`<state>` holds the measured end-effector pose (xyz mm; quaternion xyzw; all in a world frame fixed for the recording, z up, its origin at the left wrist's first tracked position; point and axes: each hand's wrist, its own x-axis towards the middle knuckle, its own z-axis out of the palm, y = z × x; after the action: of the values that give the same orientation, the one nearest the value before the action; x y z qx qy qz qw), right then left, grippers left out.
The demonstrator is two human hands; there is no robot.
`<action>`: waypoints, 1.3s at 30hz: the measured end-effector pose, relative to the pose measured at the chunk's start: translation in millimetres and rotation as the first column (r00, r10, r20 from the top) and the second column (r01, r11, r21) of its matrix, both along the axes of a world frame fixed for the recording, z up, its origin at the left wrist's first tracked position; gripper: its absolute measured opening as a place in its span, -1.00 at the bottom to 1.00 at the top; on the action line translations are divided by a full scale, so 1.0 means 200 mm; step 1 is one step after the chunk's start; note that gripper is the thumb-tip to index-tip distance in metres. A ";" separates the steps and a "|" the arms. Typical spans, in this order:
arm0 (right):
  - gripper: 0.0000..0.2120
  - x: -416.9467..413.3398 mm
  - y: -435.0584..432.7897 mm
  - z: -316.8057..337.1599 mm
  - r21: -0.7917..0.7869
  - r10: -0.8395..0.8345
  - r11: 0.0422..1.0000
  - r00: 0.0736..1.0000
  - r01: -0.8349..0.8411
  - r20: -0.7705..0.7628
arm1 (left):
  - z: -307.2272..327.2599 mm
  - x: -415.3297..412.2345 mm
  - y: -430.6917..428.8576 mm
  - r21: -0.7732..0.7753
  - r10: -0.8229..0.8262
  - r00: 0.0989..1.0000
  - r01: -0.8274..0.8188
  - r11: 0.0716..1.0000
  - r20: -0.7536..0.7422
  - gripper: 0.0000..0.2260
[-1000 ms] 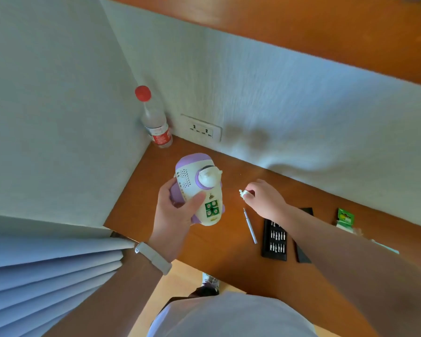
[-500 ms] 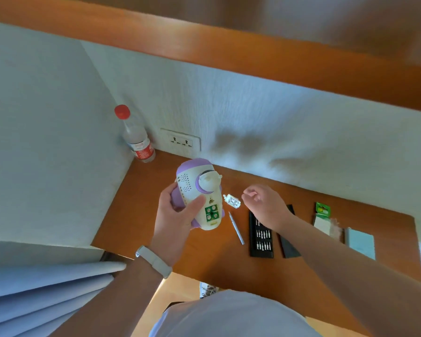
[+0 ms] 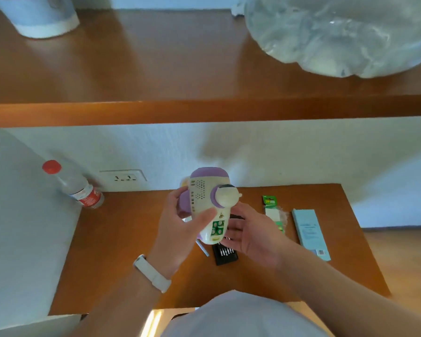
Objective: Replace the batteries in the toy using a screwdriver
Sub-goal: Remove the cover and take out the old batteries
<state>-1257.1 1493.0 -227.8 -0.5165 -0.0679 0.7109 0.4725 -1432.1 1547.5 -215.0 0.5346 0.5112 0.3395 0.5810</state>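
We hold the toy up in the air above the desk. Our left hand is wrapped round its body, thumb across the front and fingers behind. Our right hand is palm up beside the toy's lower end, fingers loosely spread and holding nothing. We cannot tell whether it touches the toy.

The step looks like turning the toy over to get at the battery door. We would do well to cup the lower end with the right hand before loosening the left, so the rounded shell does not slip. Once the door faces us, it seems wiser to rest the toy on the desk than to work in mid-air. The screwdriver lies just below, next to the black bit case, with the green battery pack further right. All 3 are within easy reach.
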 end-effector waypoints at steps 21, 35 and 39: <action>-0.51 0.33 -0.08 0.10 0.246 -0.081 0.951 0.921 0.186 -0.381 | 0.04 0.52 -0.04 0.398 -0.208 0.854 0.421 0.815 -0.477 -0.24; -0.54 0.34 0.01 0.04 0.232 -0.001 0.965 0.886 0.122 -0.463 | 0.05 0.49 0.02 0.451 -0.078 0.796 0.417 0.789 -0.600 -0.19; -0.54 0.32 0.02 -0.01 0.136 -0.118 0.970 0.878 0.202 -0.464 | 0.05 0.50 0.02 0.506 0.000 0.731 0.473 0.722 -0.682 -0.19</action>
<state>-1192.5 1496.7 -229.1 -0.2956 0.0230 0.7608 0.5772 -1331.6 1552.1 -204.0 0.8486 0.4478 0.2090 0.1886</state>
